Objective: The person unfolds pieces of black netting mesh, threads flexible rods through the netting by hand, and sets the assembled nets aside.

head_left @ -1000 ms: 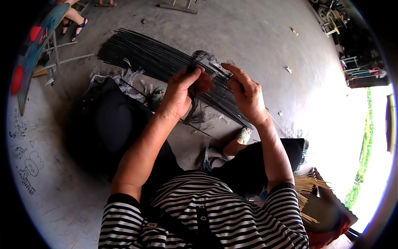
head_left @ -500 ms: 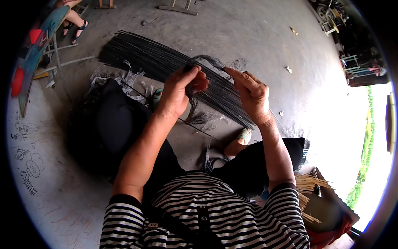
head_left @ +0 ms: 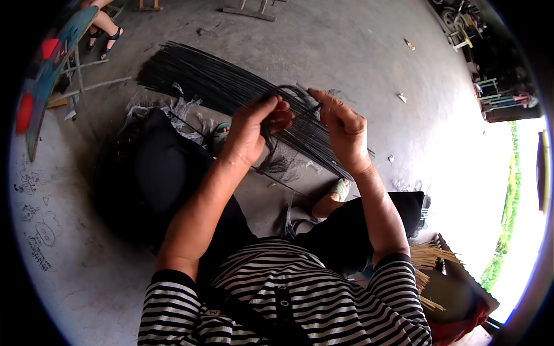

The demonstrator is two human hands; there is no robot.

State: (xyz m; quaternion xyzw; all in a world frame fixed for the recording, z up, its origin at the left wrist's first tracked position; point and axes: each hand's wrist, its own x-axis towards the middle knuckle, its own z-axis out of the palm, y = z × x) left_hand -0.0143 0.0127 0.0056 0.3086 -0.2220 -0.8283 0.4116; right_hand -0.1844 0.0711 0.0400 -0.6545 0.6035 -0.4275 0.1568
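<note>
My left hand point(head_left: 254, 127) is closed, thumb on top, around a hank of thin black hair-like strands point(head_left: 287, 90). The strands arch across to my right hand point(head_left: 347, 127), and loose ends hang below my left hand. My right hand has its index finger pointing toward the left hand and its other fingers curled, closed on the far end of the strands. Beneath both hands, a long bundle of thin black rods point(head_left: 196, 75) lies slantwise on the concrete floor. A frayed tuft of dark fibres point(head_left: 281, 164) shows between my feet.
Whitish plastic scraps point(head_left: 179, 109) lie beside the rods. At upper left, a person's legs point(head_left: 107, 29) are near a tilted blue-green board point(head_left: 69, 40) with metal legs. Pale sticks point(head_left: 430, 259) are at my lower right, and a bright doorway point(head_left: 511, 219) lies beyond.
My right hand has shifted slightly left and down, closer to the left hand. The strands between the hands now bow upward in a fuller loop. My left hand has barely moved.
</note>
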